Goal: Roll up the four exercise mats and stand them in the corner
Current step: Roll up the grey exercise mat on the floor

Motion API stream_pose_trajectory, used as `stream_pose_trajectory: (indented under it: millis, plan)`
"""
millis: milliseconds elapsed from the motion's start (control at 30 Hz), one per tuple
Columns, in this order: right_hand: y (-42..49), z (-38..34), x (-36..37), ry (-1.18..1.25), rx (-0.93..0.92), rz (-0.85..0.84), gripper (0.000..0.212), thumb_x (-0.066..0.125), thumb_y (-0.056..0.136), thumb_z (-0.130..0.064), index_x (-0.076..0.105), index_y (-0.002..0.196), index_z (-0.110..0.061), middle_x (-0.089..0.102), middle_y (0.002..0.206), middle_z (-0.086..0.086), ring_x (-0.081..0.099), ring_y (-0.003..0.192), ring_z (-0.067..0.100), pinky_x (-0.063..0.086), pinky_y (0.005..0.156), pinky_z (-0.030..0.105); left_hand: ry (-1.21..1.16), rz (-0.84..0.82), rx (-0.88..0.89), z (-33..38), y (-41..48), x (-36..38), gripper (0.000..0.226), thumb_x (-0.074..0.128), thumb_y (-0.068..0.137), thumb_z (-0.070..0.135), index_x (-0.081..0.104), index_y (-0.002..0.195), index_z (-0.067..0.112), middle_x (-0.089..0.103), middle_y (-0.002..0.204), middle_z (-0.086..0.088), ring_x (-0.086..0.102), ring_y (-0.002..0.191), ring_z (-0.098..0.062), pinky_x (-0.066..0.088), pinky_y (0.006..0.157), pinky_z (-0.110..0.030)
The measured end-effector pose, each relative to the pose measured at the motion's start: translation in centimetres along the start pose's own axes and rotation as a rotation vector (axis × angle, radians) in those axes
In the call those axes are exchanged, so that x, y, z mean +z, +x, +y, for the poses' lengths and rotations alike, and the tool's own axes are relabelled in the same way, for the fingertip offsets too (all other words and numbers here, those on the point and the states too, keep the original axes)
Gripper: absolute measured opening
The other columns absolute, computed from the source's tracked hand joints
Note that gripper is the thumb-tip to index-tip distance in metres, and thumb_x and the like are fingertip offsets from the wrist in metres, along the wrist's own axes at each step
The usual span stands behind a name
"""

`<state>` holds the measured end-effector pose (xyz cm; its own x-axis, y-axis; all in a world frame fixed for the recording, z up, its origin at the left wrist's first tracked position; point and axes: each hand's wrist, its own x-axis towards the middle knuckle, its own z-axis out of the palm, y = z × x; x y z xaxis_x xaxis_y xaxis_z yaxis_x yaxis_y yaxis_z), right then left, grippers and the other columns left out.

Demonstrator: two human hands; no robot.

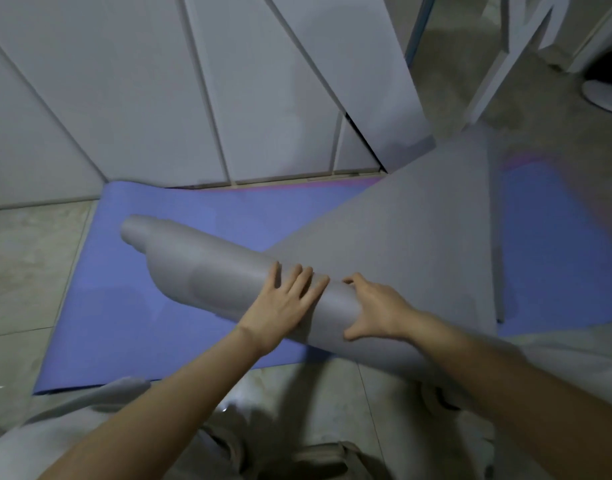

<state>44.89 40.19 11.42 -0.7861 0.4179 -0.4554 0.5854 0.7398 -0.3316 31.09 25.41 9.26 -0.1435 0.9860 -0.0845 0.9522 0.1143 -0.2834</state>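
Head view shows the grey mat [207, 271] partly rolled and lying slantwise across a flat blue mat [124, 323] on the tiled floor [27, 265]. Its unrolled tail [419, 220] fans away to the upper right. The left hand [284, 303] presses on top of the roll with fingers [306, 280] straight and spread, holding nothing. The right hand [374, 306] clasps the roll just beside it, thumb on the near side and fingers curled over the top.

The main risk is a crooked roll. The inner core [138, 232] pokes out at the far end as a narrower tube, so the layers are telescoping. Both hands sit close together near one end, and the tail meets the roll at an angle. Rolling on like this would probably worsen the cone, and a coned roll would likely lean or topple when stood in the corner. The springy foam could also loosen if the grip eases.

The grey mat looks matte, finely textured and thick enough to hold soft bulges. The blue mat is smooth and thin, with a pink edge [297, 188] showing along its far side. Pale flat panels [124, 98] rise behind it.
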Motion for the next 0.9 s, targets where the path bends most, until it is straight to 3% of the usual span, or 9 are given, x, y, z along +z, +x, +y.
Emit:
stream_pose_trajectory:
  millis: [67,200,333,433,567,667,800,900]
  plan:
    - [0.1,0.9,-0.9,0.052,-0.005,-0.085,0.092,0.081,0.06,-0.045,0.032,0.134,-0.02,0.054,0.126,0.004,0.056,0.106,0.024,0.047,0.088,0.032,0.019,0.039,-0.002,1.1,-0.8,0.6,0.106,0.085,0.053,0.019,0.027,0.141,0.005,0.05,0.133,-0.023,0.05,0.122,-0.037,0.042,0.095,-0.06]
    - [0.6,1.3,-2.0,0.057,-0.008,-0.18,0.092,0.083,0.06,-0.043,0.034,0.134,-0.021,0.053,0.125,0.0,0.055,0.106,0.02,0.047,0.089,0.03,0.012,0.091,0.007,2.4,-0.5,1.6,0.11,0.086,0.054,0.031,0.026,0.141,0.002,0.051,0.135,-0.02,0.049,0.125,-0.035,0.037,0.097,-0.064]
    - [1.2,1.6,-2.9,0.221,0.053,-0.326,0.088,0.084,0.061,-0.039,0.036,0.133,-0.021,0.053,0.123,-0.002,0.057,0.105,0.016,0.049,0.093,0.035,-0.064,0.095,0.017,2.6,-0.4,1.7,0.129,0.087,0.039,0.057,0.027,0.141,0.005,0.052,0.133,-0.02,0.052,0.122,-0.036,0.04,0.094,-0.065]
    - [1.3,1.9,-2.7,0.314,0.092,-0.406,0.08,0.083,0.064,-0.038,0.041,0.13,-0.019,0.055,0.119,-0.001,0.059,0.104,0.016,0.05,0.093,0.037,-0.106,0.136,0.07,1.9,-0.2,1.4,0.128,0.083,0.038,0.066,0.03,0.14,0.009,0.048,0.125,-0.017,0.049,0.114,-0.035,0.045,0.092,-0.058]
    - [1.3,1.4,-2.5,0.335,0.153,-0.453,0.088,0.078,0.065,-0.051,0.04,0.137,-0.017,0.054,0.126,-0.001,0.057,0.108,0.017,0.047,0.098,0.038,-0.175,0.134,0.156,0.9,0.8,1.1,0.103,0.084,0.043,0.058,0.043,0.125,0.011,0.057,0.103,-0.008,0.055,0.086,-0.027,0.049,0.081,-0.043]
    - [0.6,0.6,-2.2,0.139,0.099,-0.415,0.094,0.074,0.067,-0.058,0.033,0.142,-0.019,0.048,0.135,0.0,0.052,0.115,0.019,0.044,0.098,0.036,-0.209,0.024,0.172,0.3,1.6,1.1,0.091,0.083,0.044,0.052,0.043,0.117,0.016,0.061,0.094,-0.004,0.059,0.076,-0.025,0.049,0.068,-0.036]
    - [-2.4,-0.4,0.9,-0.288,0.019,-0.115,0.093,0.076,0.064,-0.056,0.03,0.135,-0.017,0.044,0.128,0.007,0.048,0.114,0.027,0.041,0.09,0.04,-0.282,-0.194,0.196,0.5,3.3,-0.1,0.081,0.071,0.068,0.041,0.033,0.136,0.021,0.053,0.122,-0.004,0.052,0.109,-0.028,0.04,0.085,-0.038]
    - [-3.3,-0.2,2.7,-0.398,0.063,0.005,0.099,0.073,0.07,-0.05,0.018,0.144,-0.013,0.042,0.131,0.01,0.046,0.118,0.029,0.037,0.096,0.041,-0.299,-0.239,0.212,0.8,4.5,-1.0,0.08,0.07,0.072,0.042,0.03,0.139,0.022,0.049,0.128,-0.003,0.048,0.117,-0.025,0.037,0.088,-0.037]
